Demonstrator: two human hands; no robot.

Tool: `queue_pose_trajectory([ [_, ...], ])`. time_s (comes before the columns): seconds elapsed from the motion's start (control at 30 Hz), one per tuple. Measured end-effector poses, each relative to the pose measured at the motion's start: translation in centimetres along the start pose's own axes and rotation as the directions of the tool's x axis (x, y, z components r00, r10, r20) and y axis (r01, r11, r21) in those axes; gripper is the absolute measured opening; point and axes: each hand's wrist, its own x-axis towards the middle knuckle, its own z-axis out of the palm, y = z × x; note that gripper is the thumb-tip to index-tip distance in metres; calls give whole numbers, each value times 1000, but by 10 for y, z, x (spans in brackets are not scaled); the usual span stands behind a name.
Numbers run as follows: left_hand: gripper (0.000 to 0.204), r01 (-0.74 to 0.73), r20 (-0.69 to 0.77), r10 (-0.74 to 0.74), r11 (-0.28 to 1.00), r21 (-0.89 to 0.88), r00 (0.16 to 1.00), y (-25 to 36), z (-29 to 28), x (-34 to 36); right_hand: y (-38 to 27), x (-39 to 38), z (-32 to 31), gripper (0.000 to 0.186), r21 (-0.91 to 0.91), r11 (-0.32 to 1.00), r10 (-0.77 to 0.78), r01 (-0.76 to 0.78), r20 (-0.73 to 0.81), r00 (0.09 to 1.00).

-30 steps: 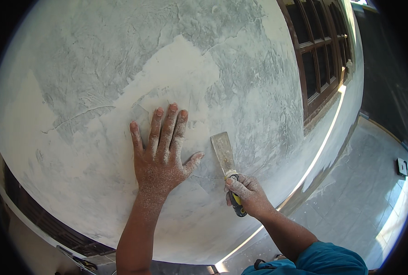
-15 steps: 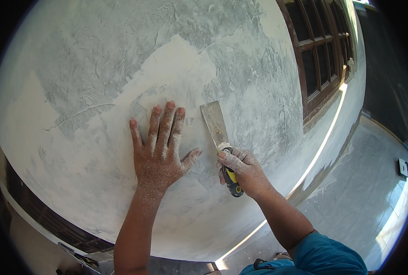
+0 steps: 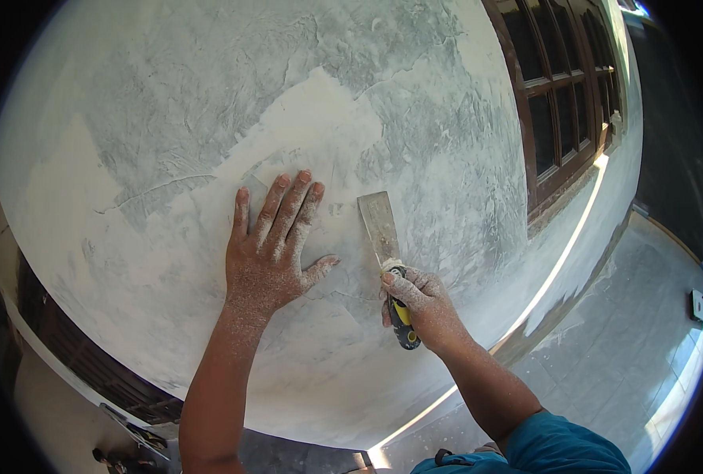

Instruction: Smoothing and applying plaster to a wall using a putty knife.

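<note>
A plastered wall (image 3: pixel 169 95), mottled grey and white with patches of filler and fine ridges, takes up most of the view. My left hand (image 3: pixel 266 243) lies on it with fingers spread, dusted with white powder, holding nothing. To its right, my right hand (image 3: pixel 424 308), also dusty, grips a putty knife (image 3: pixel 377 221) by its black and yellow handle. The knife's metal blade points up, flat against or very close to the wall, level with my left fingers; I cannot tell whether it touches.
A brown wooden window (image 3: pixel 561 118) is at upper right, another dark window or grille (image 3: pixel 106 363) along the lower left. A dark panel (image 3: pixel 667 126) stands at far right. Grey floor tiles (image 3: pixel 620 332) lie below, with a small light-and-dark object (image 3: pixel 697 306) on them.
The putty knife rose and moved left, then shifted slightly down and right. My left hand stays spread, its fingertips slightly shifted. The whole view has shifted a little.
</note>
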Motion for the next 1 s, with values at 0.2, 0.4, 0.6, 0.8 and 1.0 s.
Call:
queue_pose_trajectory([
  [0.2, 106, -49, -36, 51, 997, 52, 998, -36, -26, 38, -16, 16, 1, 34, 37, 999, 14, -15, 21, 1000],
  [0.4, 105, -31, -83, 43, 991, 133, 996, -38, -43, 59, -13, 2, -5, 34, 33, 999, 21, -22, 26, 999],
  [0.6, 99, -25, -80, 34, 994, 110, 996, -43, -27, 51, -9, 23, -1, 34, -70, 998, 2, 2, 58, 998],
  [0.8, 76, 8, -205, 13, 995, 102, 979, -43, -28, 49, -14, 13, 1, 33, 18, 1000, 2, -5, 117, 993],
  [1.0, 72, 18, -249, -3, 998, 57, 969, -45, -28, 45, 7, 4, 2, 32, -27, 999, 21, -19, 75, 997],
])
